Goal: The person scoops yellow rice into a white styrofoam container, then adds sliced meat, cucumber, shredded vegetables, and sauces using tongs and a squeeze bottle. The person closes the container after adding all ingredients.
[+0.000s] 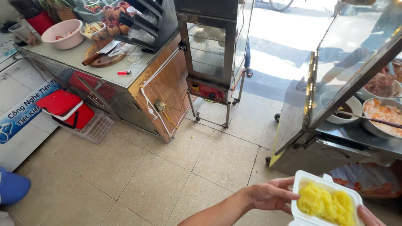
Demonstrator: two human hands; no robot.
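A glass-fronted food cart (335, 83) is standing at the right, with bowls of fillings (383, 115) sitting along its steel tabletop (356, 134); a steel tabletop (113, 71) at the far left is carrying a pink basin (63, 33) and a wooden cutting board (102, 58) near its front edge. A tiled floor (167, 175) is stretching between them.

Low at the right, over the floor just in front of the cart, the person is carrying a white foam box (324, 201) holding a mound of yellow sticky rice (326, 204). The left hand (270, 194) is gripping the box's near-left rim, thumb lying along the side and fingers curling underneath, so it is clamped on the box. Only the fingertips of the right hand (370, 217) are showing at the box's lower right corner, pressing against it; the rest is lying outside the frame.

The box's long axis is running from upper left to lower right, its open face turned upward, the hinged lid edge pointing toward the cart.

Judging from this, carrying it well is meaning keeping the box level, supporting it from beneath with both hands, and not squeezing the soft foam walls.
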